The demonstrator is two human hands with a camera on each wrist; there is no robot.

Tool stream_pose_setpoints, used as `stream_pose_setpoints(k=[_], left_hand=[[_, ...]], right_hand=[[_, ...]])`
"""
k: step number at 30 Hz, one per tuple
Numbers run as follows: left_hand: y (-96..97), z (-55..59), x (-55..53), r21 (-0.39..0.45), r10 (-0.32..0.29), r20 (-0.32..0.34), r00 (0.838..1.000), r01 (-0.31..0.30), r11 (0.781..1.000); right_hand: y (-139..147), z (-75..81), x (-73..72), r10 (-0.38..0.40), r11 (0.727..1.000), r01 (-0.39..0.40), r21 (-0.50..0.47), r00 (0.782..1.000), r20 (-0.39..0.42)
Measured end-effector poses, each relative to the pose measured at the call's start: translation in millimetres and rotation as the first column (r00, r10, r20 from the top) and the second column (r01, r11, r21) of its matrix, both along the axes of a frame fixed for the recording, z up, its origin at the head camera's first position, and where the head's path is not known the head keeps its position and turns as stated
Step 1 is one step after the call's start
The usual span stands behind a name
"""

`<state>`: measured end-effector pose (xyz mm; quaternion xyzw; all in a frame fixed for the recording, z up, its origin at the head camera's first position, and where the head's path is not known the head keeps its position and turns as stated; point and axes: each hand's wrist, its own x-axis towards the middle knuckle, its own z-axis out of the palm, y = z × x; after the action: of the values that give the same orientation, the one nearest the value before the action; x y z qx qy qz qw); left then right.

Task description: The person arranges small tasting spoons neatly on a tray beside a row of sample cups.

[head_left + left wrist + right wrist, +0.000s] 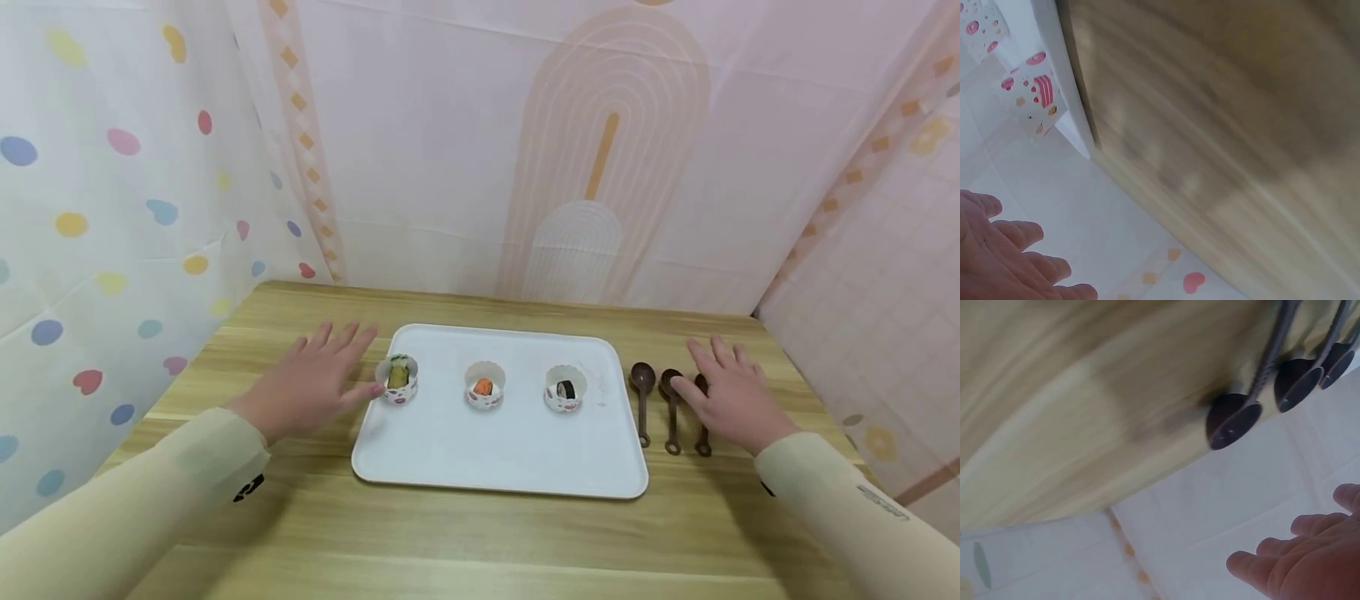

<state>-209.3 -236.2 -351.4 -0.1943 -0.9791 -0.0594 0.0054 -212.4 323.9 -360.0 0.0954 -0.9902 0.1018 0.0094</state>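
My left hand (311,379) hovers with spread fingers at the tray's left side, its thumb overlapping the left paper cup (401,392) in the head view. That cup holds a green and yellowish food piece (398,377). On the white tray (480,454) stand two more printed cups: the middle paper cup (485,400) with an orange piece (483,387), the right paper cup (562,403) with a black-wrapped sushi roll (566,389). Over the spoons my right hand (738,396) is spread, holding nothing. Three dark brown spoons (642,379) lie side by side, the rightmost partly hidden by that hand.
A wood-grain table (450,542) carries the tray and spoons. Behind it hangs a pale pink curtain (435,167) with an arch pattern. A white curtain with coloured dots (112,208) borders the left side, and another patterned curtain (885,333) the right.
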Motion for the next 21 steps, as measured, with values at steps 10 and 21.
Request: stream_pose_setpoints(k=[10,21], left_hand=[[-10.1,-13.2,23.3,-0.008,-0.019,0.004,1.000,0.019,1.000],[-1.9,-19.9,35.9,0.034,-0.067,0.068,0.995,0.064,0.997]], right_hand=[[25,-7.9,6.4,0.025,0.996,-0.023,0.082,0.999,-0.030],[42,-11.9,20.0,0.002,0.998,-0.003,0.063,1.000,0.012]])
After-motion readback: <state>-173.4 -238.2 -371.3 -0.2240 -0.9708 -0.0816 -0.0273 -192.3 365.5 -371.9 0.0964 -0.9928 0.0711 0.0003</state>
